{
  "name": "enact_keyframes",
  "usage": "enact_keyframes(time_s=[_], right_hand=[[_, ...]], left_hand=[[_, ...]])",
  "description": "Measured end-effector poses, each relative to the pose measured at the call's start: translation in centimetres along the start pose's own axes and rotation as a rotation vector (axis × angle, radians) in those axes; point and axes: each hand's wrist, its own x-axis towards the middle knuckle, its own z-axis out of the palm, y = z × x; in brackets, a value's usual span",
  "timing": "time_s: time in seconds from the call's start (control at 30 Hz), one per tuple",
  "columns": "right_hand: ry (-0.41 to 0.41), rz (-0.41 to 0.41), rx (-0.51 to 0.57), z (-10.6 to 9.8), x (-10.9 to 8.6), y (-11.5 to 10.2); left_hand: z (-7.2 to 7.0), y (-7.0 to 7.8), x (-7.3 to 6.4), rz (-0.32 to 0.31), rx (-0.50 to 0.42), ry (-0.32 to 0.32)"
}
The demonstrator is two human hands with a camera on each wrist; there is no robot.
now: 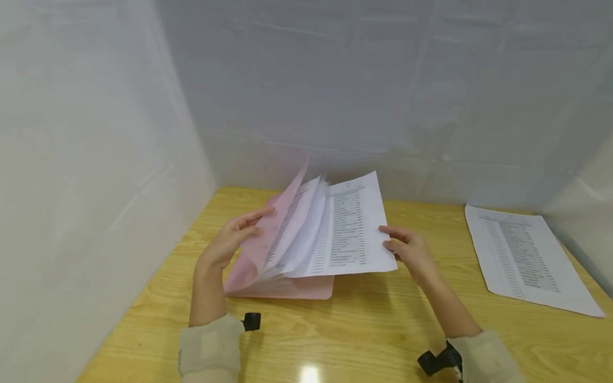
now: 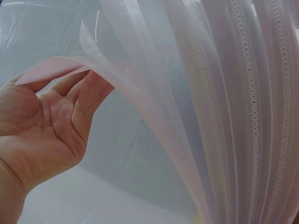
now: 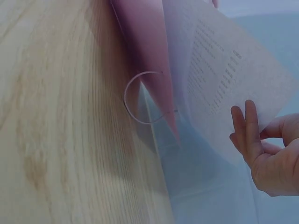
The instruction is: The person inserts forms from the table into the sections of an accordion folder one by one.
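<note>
A pink folder (image 1: 297, 289) with clear inner sleeves (image 2: 252, 93) stands fanned apart on the wooden table. My left hand (image 1: 225, 239) grips its raised pink cover (image 1: 270, 231) by the outer edge, thumb on one side and fingers on the other. Between thumb and fingers, my right hand (image 1: 412, 252) pinches the right edge of a printed sheet (image 1: 347, 223). That sheet is lifted and tilted, its left part up against the fanned sleeves. Seen from the right wrist, the same paper (image 3: 224, 65) slants beside the pink cover, printed lines showing.
Another printed sheet (image 1: 531, 258) lies on the table (image 1: 306, 330) at the right, slightly curled. White sheeting (image 1: 306, 106) rises behind the table and on both sides. A black wrist camera (image 1: 251, 321) sits at the left cuff, another (image 1: 433, 363) at the right.
</note>
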Motion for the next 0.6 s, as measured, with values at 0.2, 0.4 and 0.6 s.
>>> enact_keyframes(time_s=[0.2, 0.4, 0.6], right_hand=[[0.013, -0.003, 0.035, 0.8, 0.3, 0.3], [0.021, 0.014, 0.068, 1.9, 0.3, 0.6], [0.032, 0.028, 0.076, 2.8, 0.1, 0.6]], left_hand=[[0.1, -0.1, 0.6, -0.009, 0.003, 0.000], [0.2, 0.0, 0.6, -0.009, -0.004, -0.001], [0.2, 0.1, 0.5, -0.021, -0.001, 0.004]])
